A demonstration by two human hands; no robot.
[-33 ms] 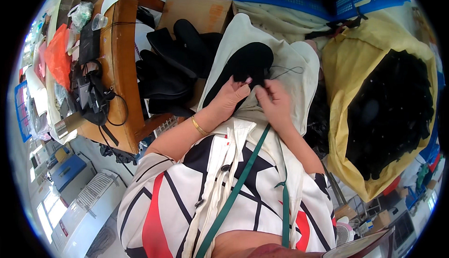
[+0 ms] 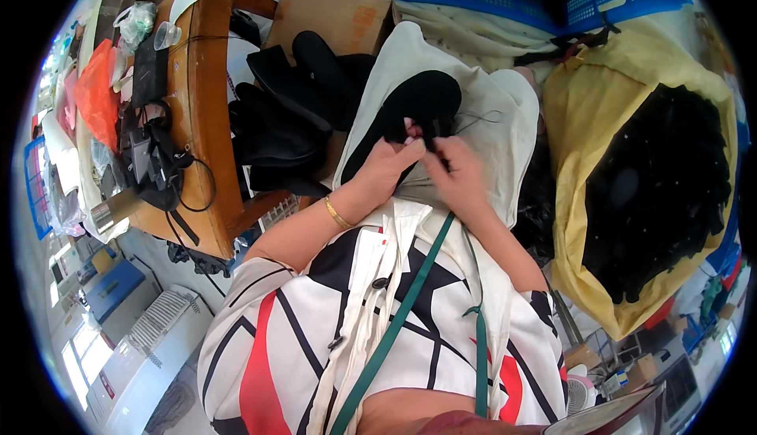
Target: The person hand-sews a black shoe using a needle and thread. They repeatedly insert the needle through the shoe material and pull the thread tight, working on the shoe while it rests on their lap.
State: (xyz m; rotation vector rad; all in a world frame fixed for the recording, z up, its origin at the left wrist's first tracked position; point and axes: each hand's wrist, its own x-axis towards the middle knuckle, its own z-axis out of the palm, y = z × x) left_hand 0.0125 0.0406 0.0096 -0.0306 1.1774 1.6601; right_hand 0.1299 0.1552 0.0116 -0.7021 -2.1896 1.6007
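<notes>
Your top [image 2: 309, 332]: white ground, thin black lines crossing at angles, solid black patches, curved red panels on both sides. Your sleeves [image 2: 240, 301] short, same print. Over it, your apron [image 2: 412, 219]: cream cloth, creased, small red mark showing. Two green straps [image 2: 412, 290] run down your front, right one knotted. Dark button [image 2: 382, 283], rounded, on cream band at your chest. Gold bracelet [image 2: 337, 213] on your left wrist. Your left hand [image 2: 382, 170] and right hand [image 2: 460, 176] bare.
</notes>
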